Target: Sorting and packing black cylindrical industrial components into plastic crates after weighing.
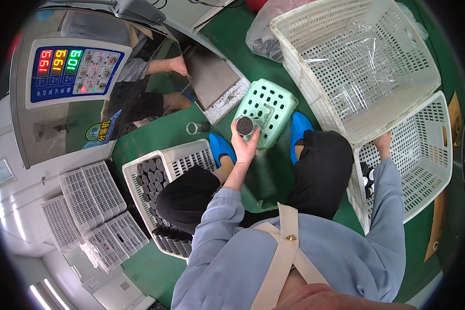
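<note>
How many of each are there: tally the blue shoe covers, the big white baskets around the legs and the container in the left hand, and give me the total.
Blue shoe covers: 2
White baskets (one at the left, two at the right): 3
Container in the left hand: 1
Total: 6

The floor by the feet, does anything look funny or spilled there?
A clear jar is alone on the green floor, beside the left blue shoe cover, while many dark-looking jars are packed together in the white basket. That seems a little odd. I see no clear spill.
</note>
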A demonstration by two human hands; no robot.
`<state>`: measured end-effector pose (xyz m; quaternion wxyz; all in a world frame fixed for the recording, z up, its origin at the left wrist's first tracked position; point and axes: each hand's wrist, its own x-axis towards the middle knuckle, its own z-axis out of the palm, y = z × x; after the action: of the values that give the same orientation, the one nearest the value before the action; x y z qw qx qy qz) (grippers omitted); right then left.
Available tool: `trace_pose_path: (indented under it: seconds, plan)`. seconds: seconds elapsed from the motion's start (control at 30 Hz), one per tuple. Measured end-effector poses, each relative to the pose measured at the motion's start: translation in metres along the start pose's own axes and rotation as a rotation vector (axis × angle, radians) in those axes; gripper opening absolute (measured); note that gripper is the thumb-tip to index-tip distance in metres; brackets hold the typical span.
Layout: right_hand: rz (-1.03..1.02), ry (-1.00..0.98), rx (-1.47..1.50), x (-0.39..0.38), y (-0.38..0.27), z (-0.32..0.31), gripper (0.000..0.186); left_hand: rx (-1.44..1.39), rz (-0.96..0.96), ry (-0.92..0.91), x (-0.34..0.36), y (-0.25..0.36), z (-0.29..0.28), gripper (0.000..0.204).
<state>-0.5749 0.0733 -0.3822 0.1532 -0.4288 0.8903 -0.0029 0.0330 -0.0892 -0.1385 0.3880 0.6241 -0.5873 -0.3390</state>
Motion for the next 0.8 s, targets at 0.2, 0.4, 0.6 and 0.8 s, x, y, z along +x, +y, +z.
trace_pose_path:
  seconds: [0.2,0.4,0.6,0.8]
  plan:
    - [-0.112,-0.048,0.07,0.007,0.008,0.032,0.078,0.043,0.005,0.021,-0.003,0.0,-0.007,0.072]
    - [-0.314,-0.191,-0.086,0.016,0.015,0.002,0.066,-0.048,-0.104,0.001,-0.012,-0.004,0.009,0.064]
    - [-0.19,-0.251,-0.177,0.004,-0.027,0.004,0.064,-0.046,-0.23,0.119,-0.045,-0.029,-0.011,0.071]
    - [-0.281,-0.109,-0.547,0.059,0.1,0.03,0.082,-0.307,-0.673,-0.019,-0.052,-0.041,-0.025,0.071]
